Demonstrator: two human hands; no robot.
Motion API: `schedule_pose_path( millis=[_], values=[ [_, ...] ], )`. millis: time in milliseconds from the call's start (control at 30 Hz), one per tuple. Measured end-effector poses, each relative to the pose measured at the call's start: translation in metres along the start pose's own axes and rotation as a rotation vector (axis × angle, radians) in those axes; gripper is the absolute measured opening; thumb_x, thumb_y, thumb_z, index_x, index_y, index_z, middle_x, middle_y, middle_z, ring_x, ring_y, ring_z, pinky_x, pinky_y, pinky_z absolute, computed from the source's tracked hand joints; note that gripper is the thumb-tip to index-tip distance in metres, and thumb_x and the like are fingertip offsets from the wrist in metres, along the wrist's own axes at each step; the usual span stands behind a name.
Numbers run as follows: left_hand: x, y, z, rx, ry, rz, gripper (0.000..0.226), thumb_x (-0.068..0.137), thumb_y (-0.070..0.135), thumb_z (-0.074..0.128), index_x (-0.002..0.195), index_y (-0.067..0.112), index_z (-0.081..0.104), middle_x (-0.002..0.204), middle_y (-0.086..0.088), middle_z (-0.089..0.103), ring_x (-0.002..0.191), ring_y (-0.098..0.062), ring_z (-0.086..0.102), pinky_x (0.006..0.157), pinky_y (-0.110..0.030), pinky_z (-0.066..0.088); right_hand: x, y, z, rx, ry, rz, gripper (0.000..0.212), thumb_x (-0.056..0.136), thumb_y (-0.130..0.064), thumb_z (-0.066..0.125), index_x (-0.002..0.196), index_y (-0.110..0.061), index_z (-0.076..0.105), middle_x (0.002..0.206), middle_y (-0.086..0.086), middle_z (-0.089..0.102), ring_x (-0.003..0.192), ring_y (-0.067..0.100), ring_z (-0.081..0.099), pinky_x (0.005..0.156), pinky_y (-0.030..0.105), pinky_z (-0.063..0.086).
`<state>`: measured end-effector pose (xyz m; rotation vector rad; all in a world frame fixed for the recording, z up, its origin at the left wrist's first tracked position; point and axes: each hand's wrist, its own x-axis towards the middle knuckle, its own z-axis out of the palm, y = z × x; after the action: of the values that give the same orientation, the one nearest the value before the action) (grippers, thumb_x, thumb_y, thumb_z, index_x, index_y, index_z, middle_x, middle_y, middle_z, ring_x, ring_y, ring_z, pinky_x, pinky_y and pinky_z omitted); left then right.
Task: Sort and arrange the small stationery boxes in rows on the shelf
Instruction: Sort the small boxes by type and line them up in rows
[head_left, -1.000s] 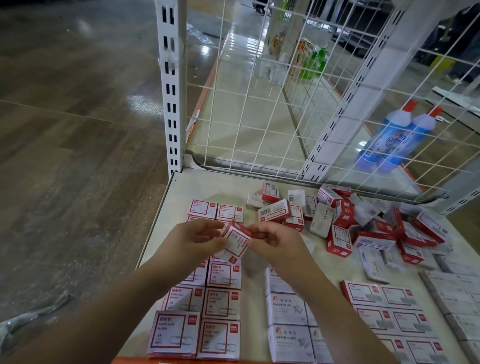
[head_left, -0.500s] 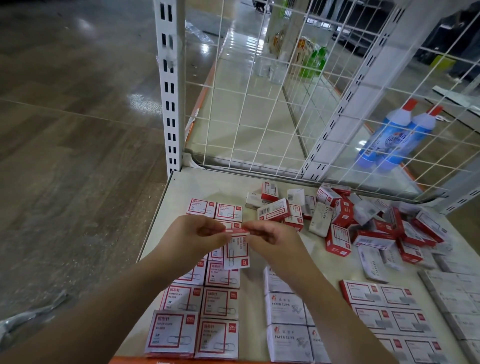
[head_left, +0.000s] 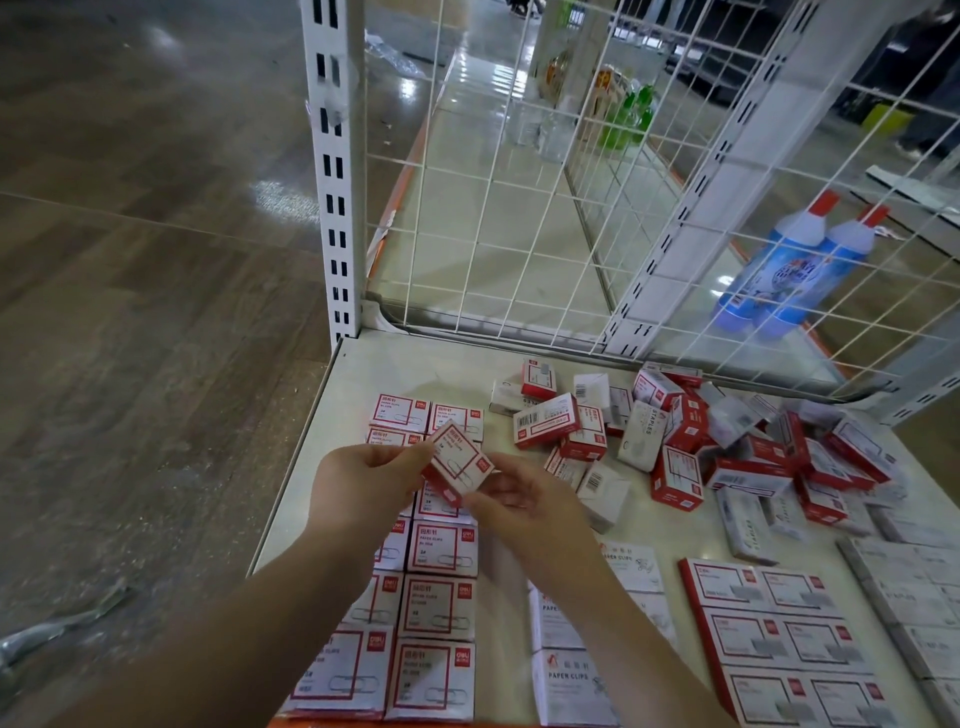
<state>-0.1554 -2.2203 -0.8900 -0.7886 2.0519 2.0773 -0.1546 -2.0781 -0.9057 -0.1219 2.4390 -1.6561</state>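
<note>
Both hands meet above the shelf (head_left: 363, 384), holding one red-and-white paper clip box (head_left: 457, 460) tilted cornerwise in the air. Left hand (head_left: 371, 480) pinches its left edge with fingertips; right hand (head_left: 524, 501) grips its lower right side with curled fingers. Below them run two rows of matching boxes (head_left: 439, 605), laid flat toward the near edge. Loose pile of boxes (head_left: 691, 441) lies jumbled far right. White wire grid (head_left: 519, 208) backs the shelf.
</note>
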Motion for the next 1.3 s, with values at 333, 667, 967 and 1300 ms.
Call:
schedule_pose_path(
  millis=[333, 667, 967, 1300],
  values=[
    [-0.003, -0.010, -0.001, 0.017, -0.137, -0.033, 0.011, 0.089, 0.017, 0.057, 0.091, 0.012, 0.066, 0.086, -0.007, 0.070, 0.086, -0.022, 0.067, 0.083, -0.032, 0.054, 0.005, 0.004, -0.011, -0.002, 0.032, -0.048, 0.048, 0.079, -0.012, 0.069, 0.112, -0.043, 0.053, 0.112, -0.006, 0.063, 0.102, 0.005, 0.060, 0.091, 0.029, 0.051],
    [-0.002, -0.011, -0.008, 0.294, -0.233, 0.139, 0.021, 0.088, 0.013, 0.060, 0.105, 0.024, 0.061, 0.091, 0.012, 0.067, 0.083, -0.004, 0.064, 0.067, -0.014, 0.051, 0.006, 0.002, -0.018, -0.031, -0.016, -0.038, 0.049, 0.081, -0.005, 0.065, 0.113, -0.042, 0.055, 0.119, -0.010, 0.060, 0.110, 0.003, 0.056, 0.094, 0.028, 0.049],
    [0.002, -0.009, -0.008, 0.395, -0.219, 0.237, 0.035, 0.085, 0.012, 0.063, 0.118, 0.021, 0.056, 0.090, 0.012, 0.063, 0.082, -0.002, 0.061, 0.066, -0.013, 0.049, 0.008, 0.001, -0.017, -0.061, -0.017, -0.019, 0.051, 0.083, -0.002, 0.063, 0.125, -0.031, 0.054, 0.119, -0.013, 0.062, 0.112, 0.002, 0.056, 0.096, 0.029, 0.049],
    [0.012, -0.006, -0.007, 0.412, -0.210, 0.312, 0.040, 0.087, 0.013, 0.061, 0.126, 0.019, 0.054, 0.098, 0.011, 0.062, 0.092, -0.007, 0.060, 0.066, -0.009, 0.045, 0.012, -0.001, -0.021, -0.056, 0.023, -0.029, 0.047, 0.083, -0.004, 0.064, 0.123, -0.029, 0.056, 0.110, -0.012, 0.066, 0.101, 0.001, 0.059, 0.087, 0.020, 0.051]
  ],
)
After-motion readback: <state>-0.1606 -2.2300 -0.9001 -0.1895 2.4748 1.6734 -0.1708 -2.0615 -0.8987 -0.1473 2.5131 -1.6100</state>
